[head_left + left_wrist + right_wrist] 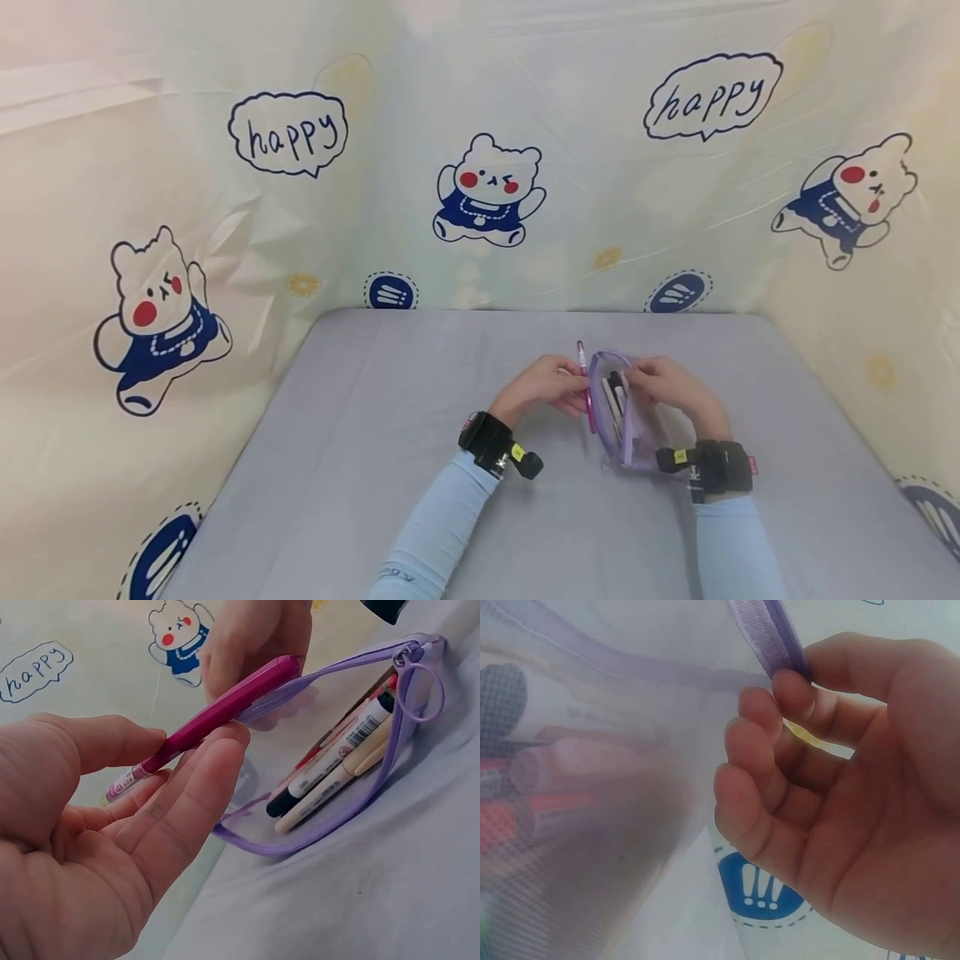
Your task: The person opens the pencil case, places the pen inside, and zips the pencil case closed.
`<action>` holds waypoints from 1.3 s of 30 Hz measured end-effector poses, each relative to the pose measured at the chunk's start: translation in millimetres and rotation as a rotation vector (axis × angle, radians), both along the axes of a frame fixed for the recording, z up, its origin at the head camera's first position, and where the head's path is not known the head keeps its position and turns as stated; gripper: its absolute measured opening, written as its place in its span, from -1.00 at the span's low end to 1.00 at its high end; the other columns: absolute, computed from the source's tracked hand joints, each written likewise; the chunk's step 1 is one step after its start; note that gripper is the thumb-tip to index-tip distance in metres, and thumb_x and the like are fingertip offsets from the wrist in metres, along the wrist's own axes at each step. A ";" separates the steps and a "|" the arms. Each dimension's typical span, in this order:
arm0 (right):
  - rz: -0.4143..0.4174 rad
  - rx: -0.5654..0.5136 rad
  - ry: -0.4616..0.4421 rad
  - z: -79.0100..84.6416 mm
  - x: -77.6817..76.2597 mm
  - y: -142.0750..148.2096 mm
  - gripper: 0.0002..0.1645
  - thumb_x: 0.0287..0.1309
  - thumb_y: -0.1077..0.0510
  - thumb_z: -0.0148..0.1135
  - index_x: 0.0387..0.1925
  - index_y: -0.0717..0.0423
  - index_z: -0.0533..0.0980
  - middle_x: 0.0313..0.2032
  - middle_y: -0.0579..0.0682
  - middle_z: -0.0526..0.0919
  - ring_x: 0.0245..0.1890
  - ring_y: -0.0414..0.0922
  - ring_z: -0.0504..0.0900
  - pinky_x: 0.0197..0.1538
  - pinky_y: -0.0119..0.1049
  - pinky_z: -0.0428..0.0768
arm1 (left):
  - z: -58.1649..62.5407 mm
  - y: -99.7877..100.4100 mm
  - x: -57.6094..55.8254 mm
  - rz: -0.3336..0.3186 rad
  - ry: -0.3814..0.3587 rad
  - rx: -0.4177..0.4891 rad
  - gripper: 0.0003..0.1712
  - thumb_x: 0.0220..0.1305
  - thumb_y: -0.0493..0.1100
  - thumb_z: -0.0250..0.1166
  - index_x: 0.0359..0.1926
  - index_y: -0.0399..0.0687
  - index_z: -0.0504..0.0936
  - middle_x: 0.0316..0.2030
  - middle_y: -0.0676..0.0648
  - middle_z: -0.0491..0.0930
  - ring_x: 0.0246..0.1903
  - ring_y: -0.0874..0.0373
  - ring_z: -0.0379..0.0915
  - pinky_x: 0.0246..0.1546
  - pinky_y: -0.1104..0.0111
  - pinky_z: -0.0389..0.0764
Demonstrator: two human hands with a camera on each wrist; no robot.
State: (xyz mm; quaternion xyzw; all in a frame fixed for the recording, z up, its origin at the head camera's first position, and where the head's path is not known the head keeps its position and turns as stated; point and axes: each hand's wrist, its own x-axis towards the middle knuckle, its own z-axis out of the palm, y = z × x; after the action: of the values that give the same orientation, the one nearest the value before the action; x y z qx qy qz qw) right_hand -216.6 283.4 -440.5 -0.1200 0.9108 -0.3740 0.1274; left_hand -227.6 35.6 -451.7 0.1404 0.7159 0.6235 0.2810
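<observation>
My left hand (546, 385) pinches a magenta pen (217, 712) between thumb and fingers, just left of a pencil case's mouth. The purple pencil case (628, 450) is see-through mesh with a zipper, unzipped and gaping. Its zipper edge (769, 634) is pinched by my right hand (671, 385) between thumb and index finger, on the right side. Inside the case lie several pens, among them a white marker with a black cap (337, 754) and a beige pen (315, 799). Through the mesh, reddish pens (555, 817) show blurred in the right wrist view.
A grey cloth-covered table (360, 417) lies under both hands. Behind and beside it hangs a pale curtain (585, 167) printed with bears and the word happy. A ring-shaped zipper pull (421, 694) hangs at the case's near end.
</observation>
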 end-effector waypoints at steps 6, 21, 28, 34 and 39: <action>-0.007 -0.007 0.016 -2.0 -1.4 2.2 -0.68 0.42 0.10 0.02 -0.31 0.29 0.52 -0.54 0.02 0.52 -0.45 -0.07 0.51 -0.30 -0.23 0.57 | -7.6 12.2 -4.5 -0.008 -0.024 0.036 -0.81 0.37 -0.24 0.21 -0.11 -0.30 0.54 -0.35 -0.24 0.72 -0.44 -0.03 0.73 -0.23 0.00 0.67; 0.004 -0.015 0.012 5.2 5.5 -0.5 -0.67 0.42 0.12 0.00 -0.29 0.33 0.52 -0.55 0.06 0.52 -0.47 -0.05 0.50 -0.32 -0.20 0.58 | -16.4 25.2 -1.6 -0.026 -0.052 -0.009 -0.75 0.35 -0.19 0.24 -0.06 -0.27 0.60 -0.35 -0.18 0.73 -0.43 0.02 0.72 -0.36 0.19 0.71; 0.008 -0.028 0.030 1.6 3.0 3.8 -0.69 0.42 0.14 0.01 -0.32 0.32 0.51 -0.55 0.09 0.52 -0.48 -0.06 0.50 -0.34 -0.19 0.57 | -18.0 36.0 -4.8 -0.038 -0.080 -0.012 -0.79 0.34 -0.21 0.25 -0.10 -0.27 0.62 -0.38 -0.22 0.74 -0.44 0.00 0.72 -0.37 0.18 0.71; 0.017 -0.042 0.039 3.4 4.4 3.9 -0.70 0.40 0.14 0.03 -0.36 0.29 0.50 -0.57 0.08 0.50 -0.50 -0.06 0.50 -0.34 -0.20 0.58 | -22.6 44.4 -7.9 -0.036 -0.078 -0.032 -0.82 0.31 -0.18 0.29 -0.15 -0.22 0.64 -0.40 -0.21 0.73 -0.46 0.00 0.71 -0.39 0.20 0.71; 0.024 -0.059 0.041 4.8 4.3 2.0 -0.71 0.39 0.15 0.03 -0.40 0.28 0.48 -0.58 0.09 0.48 -0.52 -0.05 0.48 -0.39 -0.18 0.55 | -25.9 50.0 -9.4 -0.004 -0.078 -0.047 -0.86 0.30 -0.17 0.30 -0.22 -0.16 0.62 -0.42 -0.21 0.72 -0.47 0.00 0.71 -0.41 0.22 0.70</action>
State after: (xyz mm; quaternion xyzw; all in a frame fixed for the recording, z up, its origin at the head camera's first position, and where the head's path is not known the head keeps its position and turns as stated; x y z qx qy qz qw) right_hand -212.2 285.3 -435.7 -0.1423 0.9003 -0.3964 0.1097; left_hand -237.0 85.6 -477.5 0.1110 0.7185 0.6110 0.3131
